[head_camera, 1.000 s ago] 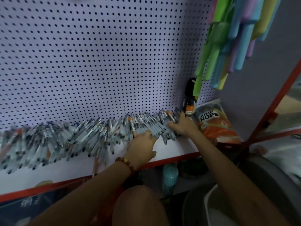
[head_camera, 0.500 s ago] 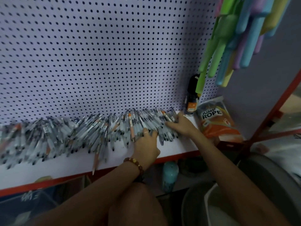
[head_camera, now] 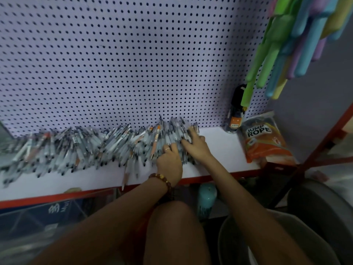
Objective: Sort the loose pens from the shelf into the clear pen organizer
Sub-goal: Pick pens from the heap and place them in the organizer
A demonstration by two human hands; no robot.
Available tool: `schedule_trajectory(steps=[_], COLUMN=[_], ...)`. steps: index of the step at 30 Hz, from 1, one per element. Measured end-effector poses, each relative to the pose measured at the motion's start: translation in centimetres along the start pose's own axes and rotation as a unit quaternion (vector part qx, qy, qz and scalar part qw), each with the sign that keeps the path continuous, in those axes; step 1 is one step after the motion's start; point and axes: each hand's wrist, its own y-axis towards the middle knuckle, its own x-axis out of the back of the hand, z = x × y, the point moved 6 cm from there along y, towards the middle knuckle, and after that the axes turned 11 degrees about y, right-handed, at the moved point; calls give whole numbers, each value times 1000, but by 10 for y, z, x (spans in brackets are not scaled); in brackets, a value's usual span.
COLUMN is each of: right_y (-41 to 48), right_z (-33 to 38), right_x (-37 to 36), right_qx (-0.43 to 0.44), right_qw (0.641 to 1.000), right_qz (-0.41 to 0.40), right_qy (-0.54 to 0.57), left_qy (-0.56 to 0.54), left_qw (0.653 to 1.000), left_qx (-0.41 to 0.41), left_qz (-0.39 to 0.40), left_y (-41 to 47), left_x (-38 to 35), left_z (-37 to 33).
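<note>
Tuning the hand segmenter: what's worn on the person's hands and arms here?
No sleeves or gloves are in view on either arm. The left hand has a thin pale ring on one finger, and its wrist wears a bracelet of round brown and amber beads. The right hand shows no jewellery.

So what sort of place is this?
Probably a stationery or variety shop, or its stockroom: a pegboard backs the shelf, a long heap of pens lies on it, and a packaged jump rope sits at its right end.
</note>
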Motion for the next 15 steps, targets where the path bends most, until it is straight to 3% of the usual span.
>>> schedule_trajectory(steps=[7, 12, 15], right_y=[-1, 6, 6], right_z=[15, 8, -2], right_x=[-29, -22, -16], right_qx=[-14, -25, -32], right_qw=[999, 999, 999], right_qz=[31, 38, 17], right_qy=[9, -18, -36], left_qy=[-12, -136, -238], left_qw=[1000, 986, 954], left_qx=[14, -40, -70], left_qz=[23, 85, 170], left_y=[-2, 1, 4], left_x=[-8, 4, 12], left_z=[24, 34, 47])
